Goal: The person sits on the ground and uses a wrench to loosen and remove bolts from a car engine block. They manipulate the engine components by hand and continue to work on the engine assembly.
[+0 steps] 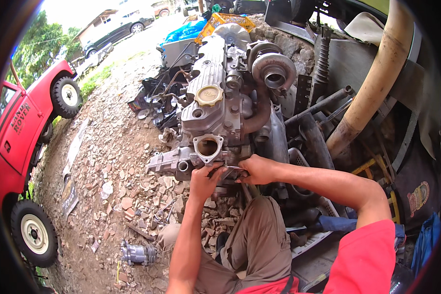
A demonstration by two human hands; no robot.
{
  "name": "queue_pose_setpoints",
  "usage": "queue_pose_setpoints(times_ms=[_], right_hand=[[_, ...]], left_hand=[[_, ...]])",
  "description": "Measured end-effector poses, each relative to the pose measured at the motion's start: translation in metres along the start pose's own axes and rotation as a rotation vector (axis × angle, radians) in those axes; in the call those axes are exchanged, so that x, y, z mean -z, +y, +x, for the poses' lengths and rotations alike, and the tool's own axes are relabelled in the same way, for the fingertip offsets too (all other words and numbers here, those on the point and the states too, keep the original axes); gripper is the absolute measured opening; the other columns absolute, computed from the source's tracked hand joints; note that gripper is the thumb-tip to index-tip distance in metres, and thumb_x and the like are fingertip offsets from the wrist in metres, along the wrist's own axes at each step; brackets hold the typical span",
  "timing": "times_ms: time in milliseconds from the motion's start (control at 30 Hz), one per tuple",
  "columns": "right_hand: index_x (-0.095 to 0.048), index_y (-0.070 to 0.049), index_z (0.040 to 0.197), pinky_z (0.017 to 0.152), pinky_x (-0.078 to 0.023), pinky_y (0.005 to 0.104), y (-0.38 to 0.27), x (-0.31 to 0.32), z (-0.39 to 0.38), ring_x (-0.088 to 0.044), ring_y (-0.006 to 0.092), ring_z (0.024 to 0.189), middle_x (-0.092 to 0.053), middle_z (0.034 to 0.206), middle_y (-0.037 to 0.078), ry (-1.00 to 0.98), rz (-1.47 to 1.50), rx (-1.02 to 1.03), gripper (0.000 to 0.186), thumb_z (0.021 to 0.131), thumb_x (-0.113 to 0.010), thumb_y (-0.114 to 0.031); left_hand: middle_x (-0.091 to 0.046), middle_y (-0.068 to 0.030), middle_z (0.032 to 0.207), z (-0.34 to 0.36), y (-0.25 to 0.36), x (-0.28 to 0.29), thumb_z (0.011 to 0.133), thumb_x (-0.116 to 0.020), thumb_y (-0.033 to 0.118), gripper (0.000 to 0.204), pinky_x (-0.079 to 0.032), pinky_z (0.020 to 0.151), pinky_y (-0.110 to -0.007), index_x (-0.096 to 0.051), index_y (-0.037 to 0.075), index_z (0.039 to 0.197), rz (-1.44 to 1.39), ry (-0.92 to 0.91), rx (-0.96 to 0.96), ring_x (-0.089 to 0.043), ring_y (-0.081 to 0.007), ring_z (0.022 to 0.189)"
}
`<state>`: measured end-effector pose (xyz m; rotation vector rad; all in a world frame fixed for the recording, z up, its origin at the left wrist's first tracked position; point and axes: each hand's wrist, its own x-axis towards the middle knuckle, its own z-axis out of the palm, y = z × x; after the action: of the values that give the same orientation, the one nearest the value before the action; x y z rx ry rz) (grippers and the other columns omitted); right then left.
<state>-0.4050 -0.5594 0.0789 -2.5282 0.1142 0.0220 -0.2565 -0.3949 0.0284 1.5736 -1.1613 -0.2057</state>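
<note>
Rubble (112,161) of broken brick and stone covers the ground at my left, with a red vehicle (22,127) parked along its far edge and a small grey metal part (138,254) lying loose near my knee. My left hand (205,177) reaches up to the near end of the engine (215,98), which sits on the rubble straight ahead of me, its round yellowish filler cap (208,95) on top and an open round port (208,147) facing me just above my fingers. My left grip is closed narrow, fingers curled against the underside of the housing; what it pinches is hidden by the fingers, so I cannot tell. Just beside it, nearly touching, my right hand (257,169) is closed around a slim metal tool (232,168) whose tip points toward my left hand and meets the engine's lower edge. Further right, the turbocharger (275,68) sits high on the engine's side. Beyond it lie dark pipes and a coil spring (322,59), and a thick tan curved pipe (372,83) leans across the far right.
</note>
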Motion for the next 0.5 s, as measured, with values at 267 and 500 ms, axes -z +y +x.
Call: queue_pose_setpoints(times_ms=[267, 500], right_hand=[[-0.062, 0.003, 0.090, 0.073, -0.051, 0.0511, -0.024, -0.001, 0.002, -0.064, 0.0462, 0.083, -0.066, 0.080, 0.026, 0.000, -0.165, -0.112, 0.047, 0.100, -0.045, -0.040], [-0.064, 0.002, 0.095, 0.077, -0.051, 0.0528, -0.038, -0.002, -0.008, -0.064, 0.0468, 0.085, -0.067, 0.085, 0.026, -0.057, -0.243, -0.160, 0.038, 0.100, -0.044, -0.030]], left_hand=[[-0.068, -0.0035, 0.073, -0.001, 0.001, -0.001, 0.089, -0.070, 0.011, 0.021, -0.044, 0.052, -0.022, -0.072, -0.005, 0.102, -0.368, -0.022, 0.246, -0.057, -0.0065, 0.057], [-0.071, -0.0055, 0.083, -0.002, 0.006, 0.005, 0.088, -0.072, 0.013, 0.028, -0.045, 0.051, -0.021, -0.069, -0.006, 0.108, -0.432, -0.132, 0.307, -0.066, -0.0101, 0.065]])
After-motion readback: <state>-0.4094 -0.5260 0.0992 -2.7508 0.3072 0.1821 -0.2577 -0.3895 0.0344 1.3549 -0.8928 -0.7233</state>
